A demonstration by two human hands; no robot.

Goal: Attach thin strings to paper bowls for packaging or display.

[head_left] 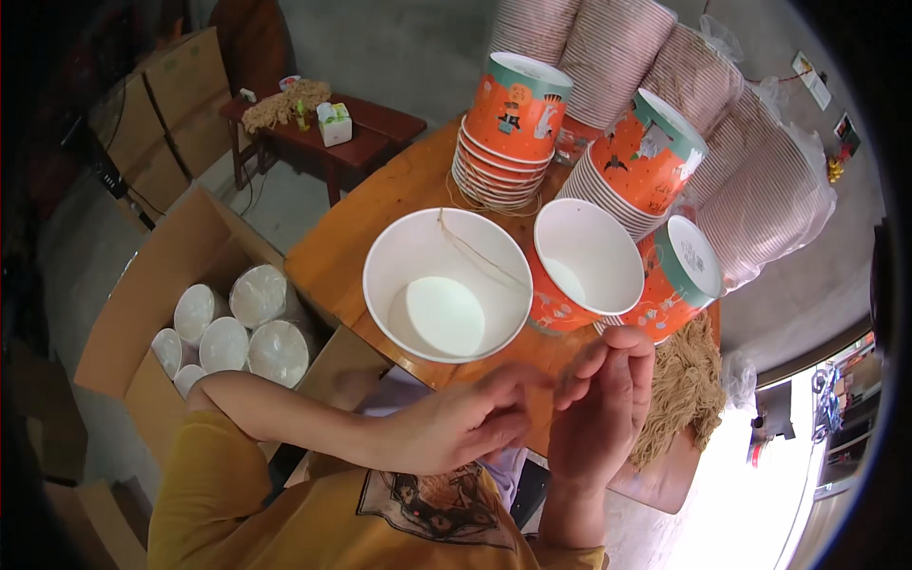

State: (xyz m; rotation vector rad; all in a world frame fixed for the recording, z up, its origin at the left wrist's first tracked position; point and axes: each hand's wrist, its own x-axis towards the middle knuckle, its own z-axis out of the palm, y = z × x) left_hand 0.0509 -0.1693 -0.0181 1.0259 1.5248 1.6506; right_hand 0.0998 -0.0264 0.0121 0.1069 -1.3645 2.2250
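Both my hands are close together at the table's near edge, in front of the paper buckets. My left hand (475, 418) has bent fingers pointing toward the right one; its fingertips are a little blurred. With fingertips pressed together, my right hand (611, 389) is raised beside it; whatever they pinch is too small to make out. Just beyond stands a large white-lined paper bucket (404, 249), its mouth facing me. A thin piece of twine (480, 254) lies across its inside. To its right, another paper bucket (598, 249), orange outside, also faces mouth up.
Upside-down stacks of orange-and-green printed buckets (513, 109) stand on the wooden table (351, 228), before tall plastic-wrapped stacks (760, 218). Tan twine (679, 394) is heaped at right. A cardboard box (119, 342) at left holds several wrapped white stacks. A red bench (380, 133) stands behind.
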